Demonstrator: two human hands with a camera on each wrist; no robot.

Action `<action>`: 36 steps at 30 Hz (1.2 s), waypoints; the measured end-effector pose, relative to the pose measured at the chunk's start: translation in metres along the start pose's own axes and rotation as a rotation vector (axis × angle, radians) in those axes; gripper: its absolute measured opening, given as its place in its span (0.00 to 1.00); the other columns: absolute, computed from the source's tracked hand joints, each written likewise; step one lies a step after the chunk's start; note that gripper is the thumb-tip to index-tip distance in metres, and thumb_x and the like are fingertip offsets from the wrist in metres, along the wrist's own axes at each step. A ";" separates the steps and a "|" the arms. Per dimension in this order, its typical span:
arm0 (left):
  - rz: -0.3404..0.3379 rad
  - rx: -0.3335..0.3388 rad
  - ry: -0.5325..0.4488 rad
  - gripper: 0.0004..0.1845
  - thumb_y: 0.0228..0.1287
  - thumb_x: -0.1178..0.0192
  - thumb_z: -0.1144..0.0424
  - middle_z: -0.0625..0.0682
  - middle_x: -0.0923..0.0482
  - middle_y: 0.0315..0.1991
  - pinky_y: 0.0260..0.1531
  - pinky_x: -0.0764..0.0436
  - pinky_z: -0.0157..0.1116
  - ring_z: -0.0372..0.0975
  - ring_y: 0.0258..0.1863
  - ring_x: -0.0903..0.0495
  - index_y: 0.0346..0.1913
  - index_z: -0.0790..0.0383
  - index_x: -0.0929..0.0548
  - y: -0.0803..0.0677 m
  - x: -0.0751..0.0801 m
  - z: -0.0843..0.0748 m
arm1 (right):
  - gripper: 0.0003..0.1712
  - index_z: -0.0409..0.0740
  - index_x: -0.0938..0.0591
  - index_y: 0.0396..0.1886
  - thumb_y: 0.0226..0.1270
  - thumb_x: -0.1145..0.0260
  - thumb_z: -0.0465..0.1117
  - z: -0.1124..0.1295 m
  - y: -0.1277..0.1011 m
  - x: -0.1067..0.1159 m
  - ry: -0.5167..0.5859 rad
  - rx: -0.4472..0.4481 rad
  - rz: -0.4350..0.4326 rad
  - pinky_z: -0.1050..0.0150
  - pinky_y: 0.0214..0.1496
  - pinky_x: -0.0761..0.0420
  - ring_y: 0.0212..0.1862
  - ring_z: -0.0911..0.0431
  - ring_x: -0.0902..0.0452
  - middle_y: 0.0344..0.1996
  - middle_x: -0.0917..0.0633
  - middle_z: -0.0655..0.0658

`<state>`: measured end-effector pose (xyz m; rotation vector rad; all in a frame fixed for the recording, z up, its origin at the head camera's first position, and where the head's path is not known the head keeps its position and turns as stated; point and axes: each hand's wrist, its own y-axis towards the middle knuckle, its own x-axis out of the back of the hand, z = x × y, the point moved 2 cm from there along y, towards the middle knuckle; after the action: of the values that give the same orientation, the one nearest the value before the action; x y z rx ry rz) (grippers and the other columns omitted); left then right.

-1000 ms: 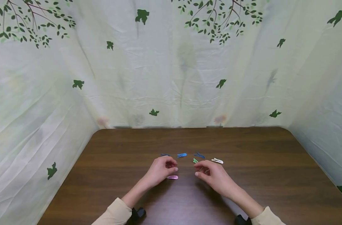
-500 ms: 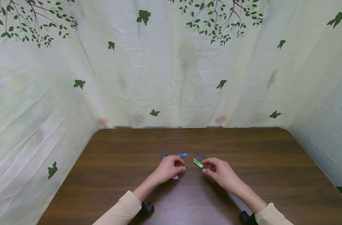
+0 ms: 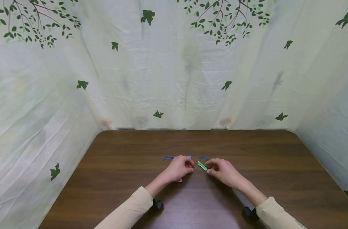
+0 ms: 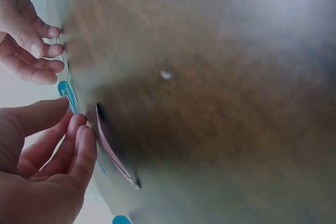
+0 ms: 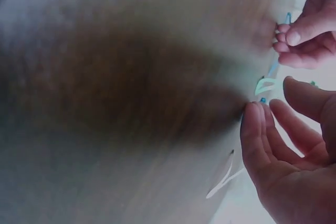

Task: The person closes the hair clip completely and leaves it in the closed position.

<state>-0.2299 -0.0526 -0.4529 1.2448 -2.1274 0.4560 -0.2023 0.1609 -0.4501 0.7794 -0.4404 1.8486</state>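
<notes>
A person works with two bare hands above a brown bench with wood grain (image 3: 262, 159). The right hand (image 3: 223, 173) has its fingers bent, with a narrow gap between the thumb and the other fingertips. Just beside these fingertips, on the side towards the left hand (image 3: 178, 169), there is a slim light green clip (image 3: 202, 165); it lies slantwise, and I cannot tell if the skin touches it. The left hand is also bent, its thumb near to its fingers with a small opening, and I see nothing gripped in it. It covers most of a slim bright blue clip (image 3: 189, 156), of which only one end shows in the head view. Nearer to the person, partly under the same hand in that view, is a slim pink clip (image 4: 110, 150); the left wrist view shows it as a thin curved strip on the bench.

Two dark blue clips with forked ends lie farther back: one to the left (image 3: 168, 157), one behind the green clip (image 3: 203, 157). In the right wrist view, a thin white clip (image 5: 220, 182) lies near the right hand. Beige sleeves (image 3: 131, 206) cover the forearms, and behind the bench hangs a whitish curtain with green prints (image 3: 177, 79).
</notes>
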 end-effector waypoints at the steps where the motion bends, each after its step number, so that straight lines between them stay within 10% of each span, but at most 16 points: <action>1: 0.002 -0.014 0.013 0.04 0.60 0.35 0.71 0.44 0.21 0.26 0.23 0.21 0.31 0.32 0.26 0.24 0.38 0.63 0.15 0.001 0.000 0.000 | 0.12 0.40 0.17 0.48 0.66 0.33 0.35 -0.001 0.001 0.000 -0.002 0.008 0.003 0.62 0.40 0.22 0.38 0.59 0.21 0.40 0.15 0.49; 36: 0.014 -0.009 -0.080 0.08 0.57 0.30 0.69 0.45 0.18 0.30 0.37 0.22 0.30 0.34 0.32 0.20 0.41 0.64 0.14 0.004 0.000 0.008 | 0.08 0.50 0.17 0.29 0.59 0.27 0.33 -0.002 0.018 -0.011 -0.132 0.021 -0.038 0.65 0.32 0.26 0.28 0.62 0.27 0.24 0.21 0.57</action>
<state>-0.2355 -0.0551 -0.4588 1.2626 -2.2036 0.4087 -0.2169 0.1473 -0.4587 0.9220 -0.4875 1.7751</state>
